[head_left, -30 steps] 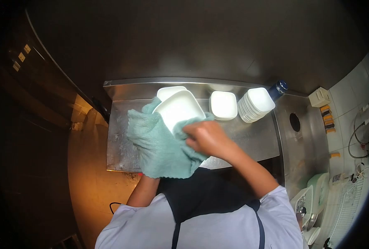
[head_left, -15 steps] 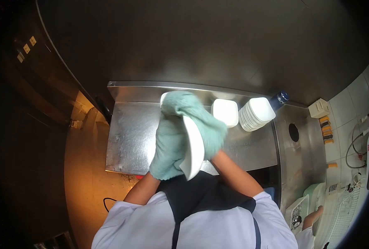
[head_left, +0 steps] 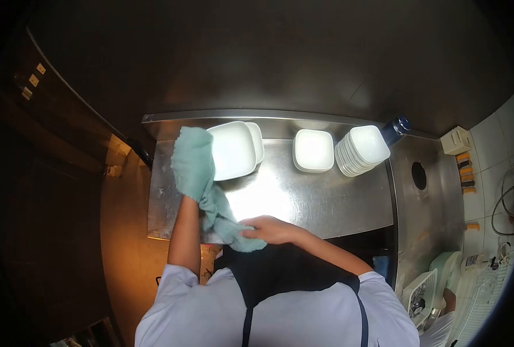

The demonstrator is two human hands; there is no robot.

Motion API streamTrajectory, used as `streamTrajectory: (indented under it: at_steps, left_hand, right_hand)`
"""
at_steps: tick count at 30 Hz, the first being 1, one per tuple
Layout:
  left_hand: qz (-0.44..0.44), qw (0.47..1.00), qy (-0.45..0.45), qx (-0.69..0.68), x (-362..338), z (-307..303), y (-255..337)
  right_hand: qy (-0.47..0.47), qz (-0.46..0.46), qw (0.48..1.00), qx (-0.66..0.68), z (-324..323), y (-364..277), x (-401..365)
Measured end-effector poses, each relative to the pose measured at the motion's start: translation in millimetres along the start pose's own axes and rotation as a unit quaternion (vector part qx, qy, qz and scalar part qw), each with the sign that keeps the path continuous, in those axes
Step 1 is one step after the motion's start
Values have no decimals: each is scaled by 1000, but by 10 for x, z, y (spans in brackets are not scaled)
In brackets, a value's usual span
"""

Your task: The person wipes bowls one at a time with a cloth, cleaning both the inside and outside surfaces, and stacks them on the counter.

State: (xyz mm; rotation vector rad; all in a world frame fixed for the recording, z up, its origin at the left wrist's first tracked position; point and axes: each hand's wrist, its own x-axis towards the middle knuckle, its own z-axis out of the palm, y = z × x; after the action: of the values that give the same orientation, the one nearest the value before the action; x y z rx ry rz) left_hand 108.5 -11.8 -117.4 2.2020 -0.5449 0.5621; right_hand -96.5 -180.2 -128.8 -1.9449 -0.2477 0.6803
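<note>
Under the green towel [head_left: 213, 211], my left hand [head_left: 193, 162] grips the left side of a white square dish [head_left: 232, 150]; its fingers are hidden by the cloth. The dish overlaps a second white dish [head_left: 258, 141] at the back left of the steel counter. My right hand [head_left: 268, 229] is closed on the loose end of the towel, close to my apron at the counter's front edge. The towel stretches between both hands.
A short stack of white square dishes [head_left: 313, 150] stands at the back of the steel counter [head_left: 338, 202]. Right of it leans a taller stack [head_left: 364, 151] beside a dark blue bottle [head_left: 395, 130]. A white basket [head_left: 421, 298] and another person's arm [head_left: 449, 302] are at lower right.
The dish has moved from between my towel-covered hands to the back left, held by my left hand. My right hand has come out of the towel's folds and drawn back toward me.
</note>
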Motion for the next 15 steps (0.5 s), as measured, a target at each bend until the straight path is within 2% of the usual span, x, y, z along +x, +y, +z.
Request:
streamTrajectory:
  at_steps: [1,3,4,5,7,8,10,12,13,14,15]
  left_hand:
    - [10,999,3,45,34,117,-161]
    - [-18,993,-35,110,181,215,-88]
    - [-32,988,-54,142,240,261,-64]
    - [-26,988,-59,144,295,325,-79]
    - [-13,987,-70,146,351,470,-136]
    - [8,992,-46,116,345,491,-175]
    - [51,997,1,53,334,519,-247]
    - [27,999,1,-43,441,296,43]
    - [14,996,0,-91,462,220,140]
    - [6,990,52,-130,407,290,28]
    - [-118,957,21,-264,356,264,4]
  right_hand:
    - [24,0,1000,-9,-52,-13,-26]
    - [73,0,997,-27,-167,-20,-100]
    - [129,1,990,-59,-204,65,-105]
    - [175,52,982,-53,-290,100,-169]
    - [349,31,929,-119,-376,551,-192]
    - [399,24,900,-176,-502,805,-218]
    - [457,85,843,-272,-780,1003,-388]
    - [515,59,733,-440,-1070,1446,-478]
    - [509,85,732,-445,-1178,1517,-522]
    - [502,111,731,-450,-1270,1584,-555]
    - [493,134,730,-454,-1329,1659,-603]
